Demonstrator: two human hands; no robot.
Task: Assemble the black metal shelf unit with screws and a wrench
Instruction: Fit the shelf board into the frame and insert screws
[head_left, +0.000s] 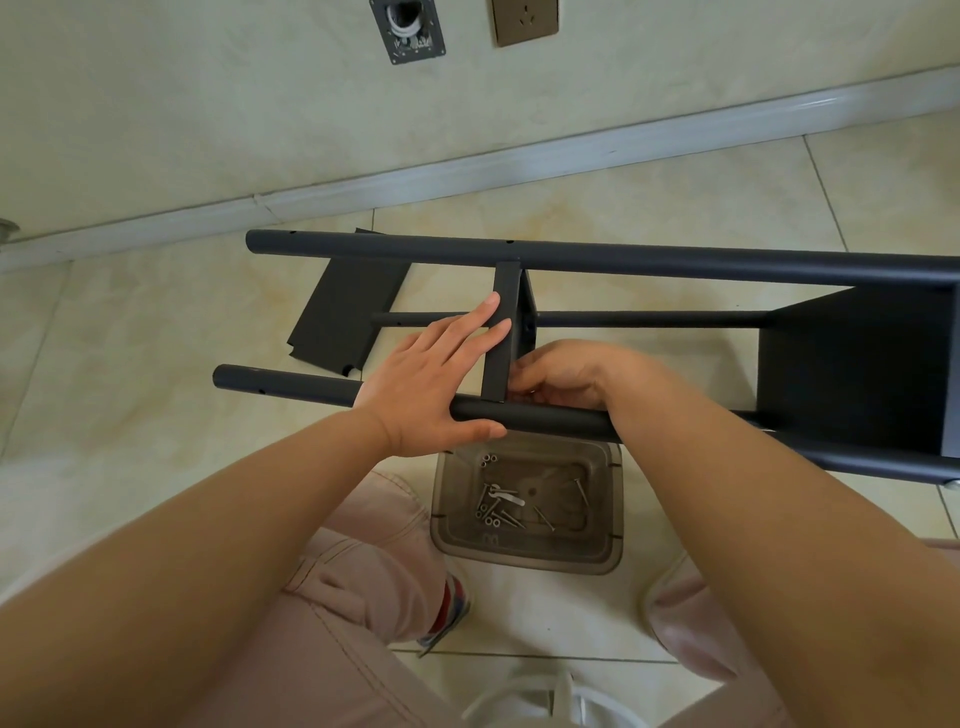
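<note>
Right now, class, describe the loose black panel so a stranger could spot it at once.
Start at the black frame lying on the floor tiles. Under its left end, nearer the wall, lies the panel. Unlike the fitted shelves, it lies flat, attached to nothing.

Beneath me lies a pale glossy tiled floor (649, 218), veined with beige; a grey-white skirting board (467, 169) runs along the foot of the cream wall (208, 114); up on that wall sits a bronze-coloured socket plate (524, 21), and just left of it an open metal wall box (408, 31) with something pale coiled inside; my knees are bent in pale pink trousers (363, 587); a shoe with red, white and blue stripes (449, 613) shows at my left ankle; a white curved object (550, 701) sits at the bottom edge.
</note>
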